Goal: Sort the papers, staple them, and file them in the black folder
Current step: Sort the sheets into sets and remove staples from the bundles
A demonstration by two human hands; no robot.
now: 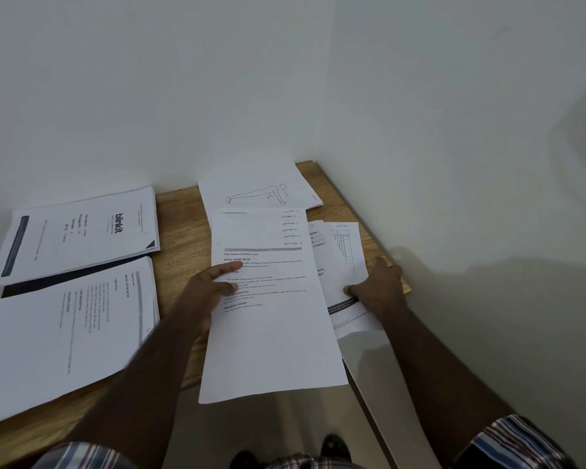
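Lying at about nine o'clock on the wooden table, a blinkit-headed stack sits askew on top of the black folder, of which only a dark strip shows along the stack's near edge. Just nearer, at eight o'clock, a second printed stack with task-description text overlaps that strip and runs off the table's front edge.

Toward the centre, the left hand grips a fanned bundle of sheets by its left margin, thumb laid across the printed face and the other fingers hidden beneath. The bundle's top page reads "Clean Glasses and Store in Case", and handwritten "Section" labels show on the staggered upper corners behind it. Its lower part hangs past the table's front edge.

At twelve o'clock, against the wall, lies a sheet with a push-up line drawing, its near edge tucked under the bundle.

At three o'clock the right hand pinches a smaller batch of papers, thumb on top; whether these are lifted or resting on the table is hard to judge from this angle. They lie just beside the bundle, partly under its right edge.

A striped sleeve shows at five o'clock.
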